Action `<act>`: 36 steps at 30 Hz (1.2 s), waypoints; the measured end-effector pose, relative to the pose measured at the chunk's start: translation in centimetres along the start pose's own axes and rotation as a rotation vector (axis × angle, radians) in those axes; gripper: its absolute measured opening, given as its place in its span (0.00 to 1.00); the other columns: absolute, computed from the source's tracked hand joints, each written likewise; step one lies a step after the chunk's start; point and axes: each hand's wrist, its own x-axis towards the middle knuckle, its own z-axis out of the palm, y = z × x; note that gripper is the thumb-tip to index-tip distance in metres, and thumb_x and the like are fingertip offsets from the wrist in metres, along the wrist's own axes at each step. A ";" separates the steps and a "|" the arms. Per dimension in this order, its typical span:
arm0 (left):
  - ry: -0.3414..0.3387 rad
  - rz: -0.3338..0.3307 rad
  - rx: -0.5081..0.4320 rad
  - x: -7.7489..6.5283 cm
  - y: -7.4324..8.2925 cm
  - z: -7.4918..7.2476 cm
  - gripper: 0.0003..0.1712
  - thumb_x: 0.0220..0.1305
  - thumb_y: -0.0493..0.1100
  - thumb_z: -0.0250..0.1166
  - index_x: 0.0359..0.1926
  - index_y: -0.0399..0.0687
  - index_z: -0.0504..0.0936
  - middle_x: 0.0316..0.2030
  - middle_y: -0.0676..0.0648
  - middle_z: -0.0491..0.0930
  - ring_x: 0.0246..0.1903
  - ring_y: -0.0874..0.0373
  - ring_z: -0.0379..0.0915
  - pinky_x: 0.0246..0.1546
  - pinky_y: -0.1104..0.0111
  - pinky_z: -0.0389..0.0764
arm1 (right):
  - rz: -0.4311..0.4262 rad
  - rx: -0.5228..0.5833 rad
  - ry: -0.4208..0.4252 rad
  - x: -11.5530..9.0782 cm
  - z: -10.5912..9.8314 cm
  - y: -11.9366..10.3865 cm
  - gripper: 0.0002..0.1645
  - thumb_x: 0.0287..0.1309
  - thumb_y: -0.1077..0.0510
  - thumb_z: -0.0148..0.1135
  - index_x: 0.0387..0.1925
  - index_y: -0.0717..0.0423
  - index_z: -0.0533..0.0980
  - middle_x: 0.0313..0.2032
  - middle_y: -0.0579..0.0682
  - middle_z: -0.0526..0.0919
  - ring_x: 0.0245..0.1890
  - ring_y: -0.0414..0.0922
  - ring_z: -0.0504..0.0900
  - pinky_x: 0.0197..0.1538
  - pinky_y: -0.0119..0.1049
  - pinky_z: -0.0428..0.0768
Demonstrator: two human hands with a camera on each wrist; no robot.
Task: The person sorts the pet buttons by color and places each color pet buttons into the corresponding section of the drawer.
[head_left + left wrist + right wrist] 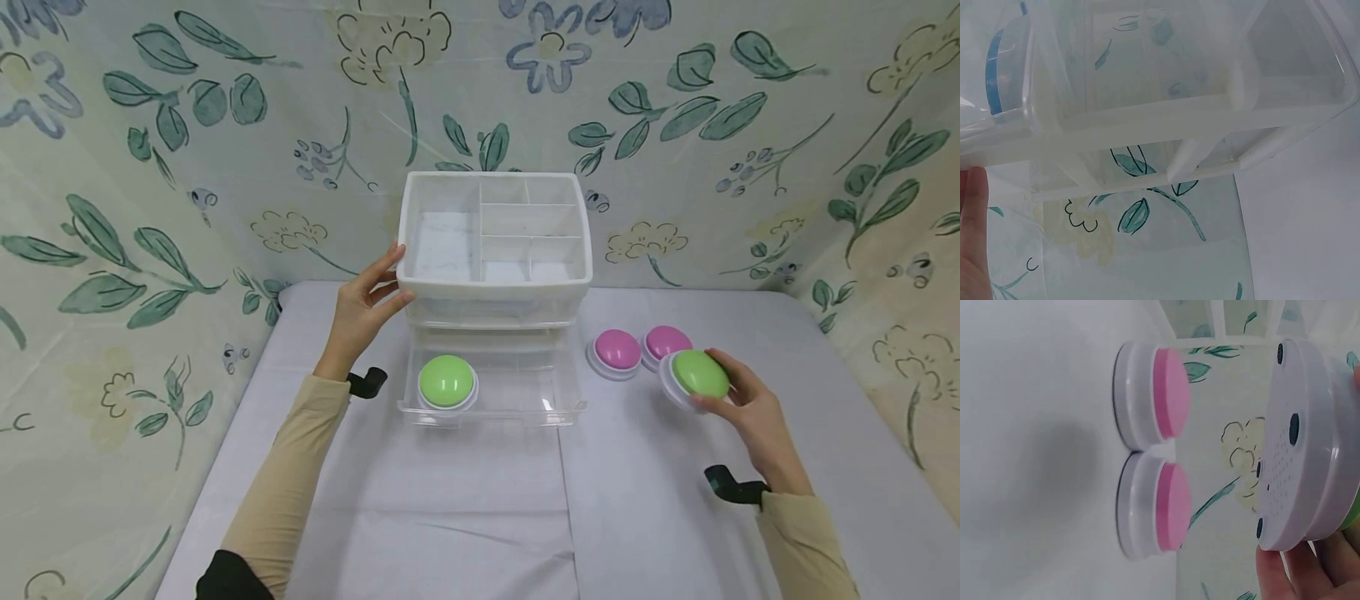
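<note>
My right hand (750, 408) grips a round push button with a green dome (701, 374) and white base, lifted off the table. Its underside (1285, 456), with dark rubber feet and small holes, shows in the right wrist view. Two pink push buttons (617, 350) (1172, 506) stand side by side on the table just left of it. My left hand (363, 308) holds the left front edge of a white drawer organizer (495, 292), thumb at the front and fingers along the side. Below its top, a clear drawer (517, 383) is pulled out. Another green push button (447, 382) sits in that drawer's left part.
The organizer's top tray (442, 242) is divided into several compartments. A white cloth (465, 517) covers the table. Behind and at both sides hangs a floral curtain (525, 100). Black straps (367, 382) are on both wrists.
</note>
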 end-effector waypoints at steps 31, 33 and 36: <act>0.006 -0.021 -0.022 0.0 -0.2 0.0 0.34 0.57 0.22 0.64 0.65 0.32 0.67 0.67 0.42 0.62 0.48 0.61 0.73 0.56 0.65 0.77 | -0.251 0.134 -0.174 0.8 5.0 -11.4 0.44 0.50 0.69 0.70 0.68 0.53 0.64 0.66 0.50 0.65 0.63 0.41 0.64 0.62 0.20 0.66; 0.005 -0.020 -0.023 0.0 -0.2 0.0 0.34 0.57 0.22 0.64 0.65 0.32 0.67 0.67 0.42 0.62 0.48 0.61 0.73 0.56 0.65 0.77 | -0.252 0.149 -0.193 0.8 5.5 -11.7 0.44 0.49 0.69 0.71 0.68 0.54 0.65 0.65 0.50 0.66 0.62 0.41 0.64 0.62 0.21 0.65; 0.006 -0.019 -0.025 0.0 -0.1 0.0 0.34 0.56 0.22 0.64 0.65 0.32 0.67 0.67 0.41 0.62 0.48 0.61 0.73 0.56 0.65 0.77 | -0.261 0.167 -0.226 0.9 6.2 -12.2 0.44 0.49 0.69 0.71 0.68 0.54 0.65 0.64 0.52 0.67 0.62 0.42 0.65 0.63 0.22 0.65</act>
